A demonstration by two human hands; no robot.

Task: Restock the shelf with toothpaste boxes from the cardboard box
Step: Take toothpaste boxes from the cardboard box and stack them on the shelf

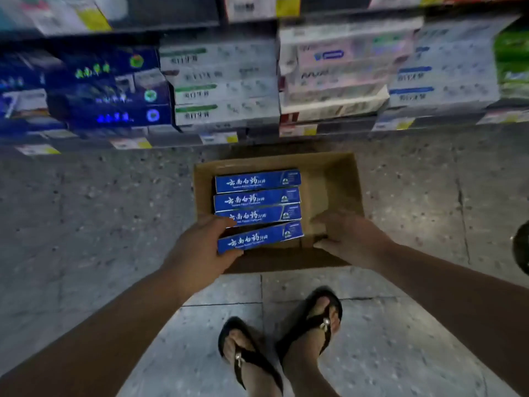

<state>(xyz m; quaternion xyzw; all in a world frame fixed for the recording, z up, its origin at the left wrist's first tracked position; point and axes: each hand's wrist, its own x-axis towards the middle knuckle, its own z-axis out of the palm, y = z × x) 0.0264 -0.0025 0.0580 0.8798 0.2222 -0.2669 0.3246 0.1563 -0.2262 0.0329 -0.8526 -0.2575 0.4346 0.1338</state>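
A: Squinting at the shelf [257, 131] gets me nowhere. The stacked goods up there, dark blue packs [108, 90] on the left and white packs [226, 90] in the middle, are smeared with blur, and the price labels [219, 138] can't be read.

B: And the right edge?

A: A dark round thing [521, 247] is cut off by the frame; I can't tell what it is. The right hand [349, 239] covers the near right corner of the cardboard box [332, 167] and is clamped on the wall there (which digits lie inside I cannot tell).

B: The toothpaste?

A: Four long blue toothpaste boxes [257, 199] with white script on top lie side by side in the left part of the cardboard box, which stands on the floor [100, 210]. The far three lie level. The nearest toothpaste box [260, 237] is tilted, and the left hand [200, 247] grips its left end, thumb at the far edge and fingers at the near edge.
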